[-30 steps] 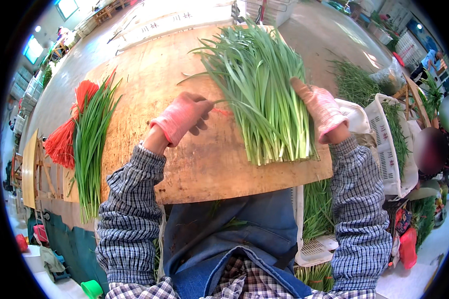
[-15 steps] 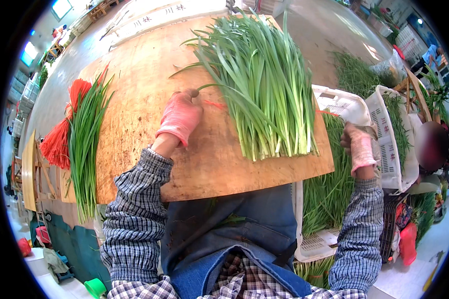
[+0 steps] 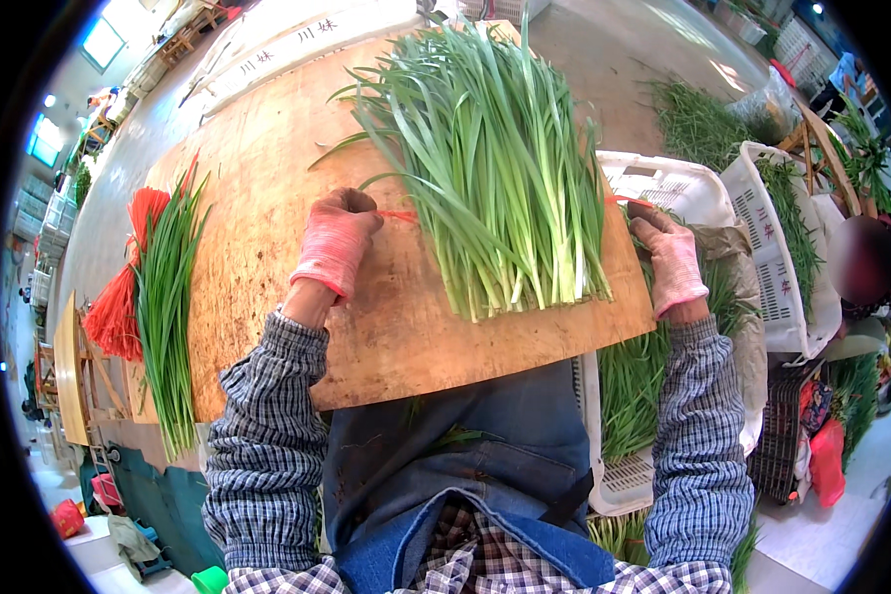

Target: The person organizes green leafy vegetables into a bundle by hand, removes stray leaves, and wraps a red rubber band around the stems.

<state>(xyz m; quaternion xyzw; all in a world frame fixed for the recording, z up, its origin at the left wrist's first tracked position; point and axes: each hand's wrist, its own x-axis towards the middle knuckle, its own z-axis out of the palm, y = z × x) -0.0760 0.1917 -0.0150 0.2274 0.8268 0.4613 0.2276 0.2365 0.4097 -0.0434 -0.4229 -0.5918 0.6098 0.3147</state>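
Note:
A broad pile of green garlic chives (image 3: 510,168) lies on a wooden board (image 3: 267,238), cut ends toward me. From under the pile a thin red strip (image 3: 398,215) comes out on both sides. My left hand (image 3: 335,243), in a pink-and-white glove, pinches the strip's left end just above the board. My right hand (image 3: 671,257), gloved likewise, pinches its other end beyond the board's right edge. The strip's middle is hidden beneath the chives.
At the board's left lie a smaller chive bunch (image 3: 168,307) and a sheaf of red strips (image 3: 116,322). White crates holding greens stand at the right, one near crate (image 3: 624,485) beside my right forearm and another (image 3: 787,287) farther out. Loose greens (image 3: 698,124) lie on the floor beyond.
My right hand has moved left and slightly up, closer to the chives and the board's edge. My left hand keeps its pinch on the strip. The whole view has shifted a little.

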